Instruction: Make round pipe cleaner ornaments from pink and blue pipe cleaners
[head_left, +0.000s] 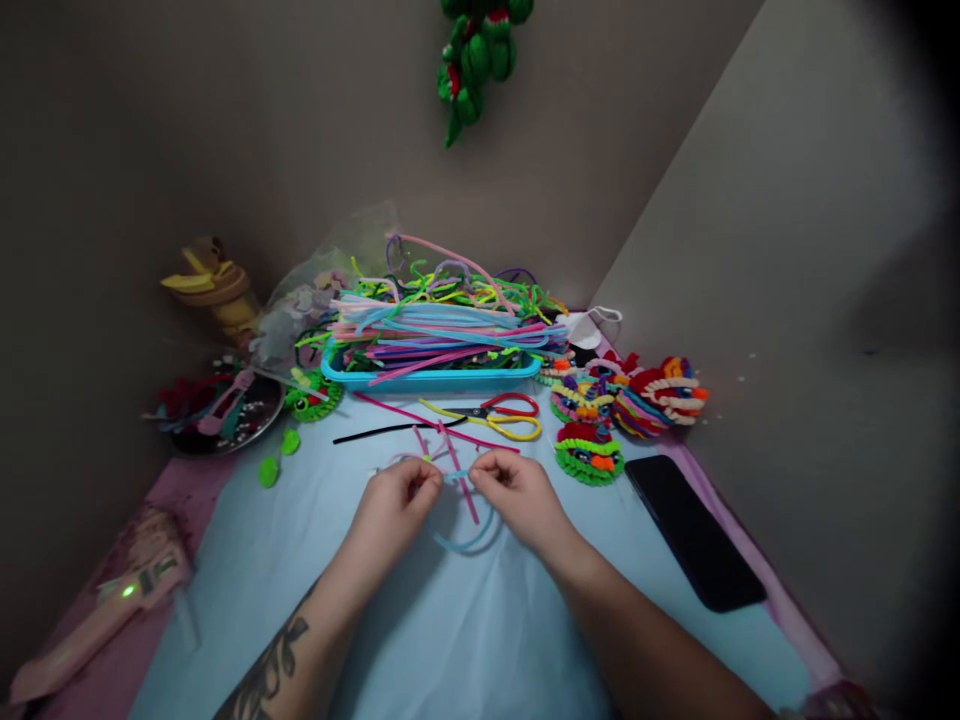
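Observation:
A light blue pipe cleaner (466, 546) is pinched between my left hand (401, 492) and my right hand (521, 495), its length curving in a loop below them. Both hands are closed, thumbs against fingertips, just above the cloth. Near my fingers, pink pipe cleaner pieces (466, 495) lie crossed on the cloth. Beyond them are a black pipe cleaner (375, 433), a magenta pipe cleaner (409, 412) and scissors (491, 414) with one red and one yellow handle.
A blue tray (427, 379) heaped with coloured pipe cleaners stands at the back. On the right are fuzzy multicoloured figures (589, 455) and a black phone (694, 530). A pink glue gun (112, 610) with a green light lies left, near a metal bowl (255, 430).

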